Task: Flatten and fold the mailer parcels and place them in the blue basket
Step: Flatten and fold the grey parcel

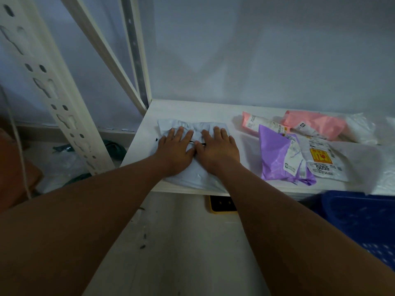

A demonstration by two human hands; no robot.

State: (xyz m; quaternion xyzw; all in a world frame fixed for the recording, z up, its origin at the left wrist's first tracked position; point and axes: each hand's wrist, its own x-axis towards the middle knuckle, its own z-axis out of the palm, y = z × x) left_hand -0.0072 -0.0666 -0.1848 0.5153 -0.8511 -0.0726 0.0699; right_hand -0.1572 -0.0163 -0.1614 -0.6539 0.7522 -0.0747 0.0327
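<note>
A pale grey-blue mailer (192, 178) lies flat on the white shelf (192, 110), near its left front edge. My left hand (175, 150) and my right hand (218, 150) press down on it side by side, palms flat and fingers straight. To the right lie a purple mailer (275, 157), a white labelled parcel (324, 161) marked 5055, two pink mailers (316, 122) (250, 121) and a clear plastic bag (361, 129). The blue basket (359, 218) stands below the shelf at the lower right.
White slotted shelf posts (53, 97) rise at the left. A yellow and black object (222, 204) sits under the shelf edge. Green items and clear plastic lie on the floor at the left (111, 148). A pale wall backs the shelf.
</note>
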